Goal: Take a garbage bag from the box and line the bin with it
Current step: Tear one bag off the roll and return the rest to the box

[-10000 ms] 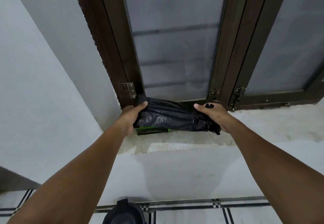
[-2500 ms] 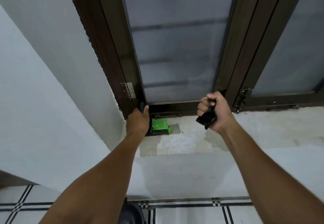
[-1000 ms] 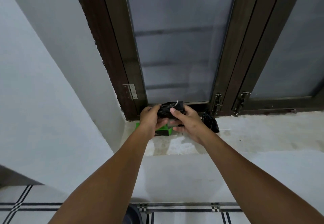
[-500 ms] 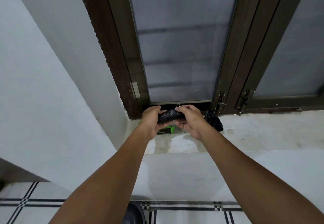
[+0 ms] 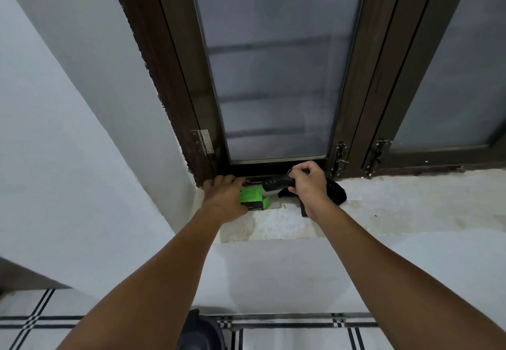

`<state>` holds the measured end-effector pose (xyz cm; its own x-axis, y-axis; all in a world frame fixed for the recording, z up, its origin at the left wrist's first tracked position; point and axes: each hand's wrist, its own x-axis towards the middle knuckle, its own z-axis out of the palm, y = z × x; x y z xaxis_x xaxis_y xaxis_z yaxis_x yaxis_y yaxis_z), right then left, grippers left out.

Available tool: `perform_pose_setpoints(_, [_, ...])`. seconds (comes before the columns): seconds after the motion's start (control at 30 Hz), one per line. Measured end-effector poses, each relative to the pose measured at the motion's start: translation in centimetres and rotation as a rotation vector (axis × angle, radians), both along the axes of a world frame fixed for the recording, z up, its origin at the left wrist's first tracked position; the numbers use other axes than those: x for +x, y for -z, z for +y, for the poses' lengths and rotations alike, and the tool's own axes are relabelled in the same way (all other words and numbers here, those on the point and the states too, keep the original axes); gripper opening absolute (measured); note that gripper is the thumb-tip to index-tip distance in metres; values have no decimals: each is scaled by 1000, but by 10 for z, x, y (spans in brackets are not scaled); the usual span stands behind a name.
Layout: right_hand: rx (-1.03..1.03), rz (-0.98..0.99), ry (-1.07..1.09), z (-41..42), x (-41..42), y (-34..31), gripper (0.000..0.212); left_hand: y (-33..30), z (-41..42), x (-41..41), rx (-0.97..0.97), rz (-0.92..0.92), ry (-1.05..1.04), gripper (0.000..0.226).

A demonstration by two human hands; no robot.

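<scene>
The green cardboard box sits on the white windowsill; its contents are hidden. The left hand grips the box. The right hand clasps a rolled black plastic garbage bag above it.

Head camera faces windowsill closely.
</scene>
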<state>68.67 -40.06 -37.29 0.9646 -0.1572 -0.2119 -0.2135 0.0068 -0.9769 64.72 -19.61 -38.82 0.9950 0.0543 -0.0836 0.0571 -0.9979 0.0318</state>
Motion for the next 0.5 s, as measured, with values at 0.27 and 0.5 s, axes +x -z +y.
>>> perform_pose_setpoints(0.27, [-86, -41, -32, -1, 0, 2, 8, 19, 10, -10, 96, -20, -25, 61])
perform_pose_setpoints(0.5, [-99, -46, -107, 4, 2, -5, 11, 18, 12, -11, -358, -229, -59, 50])
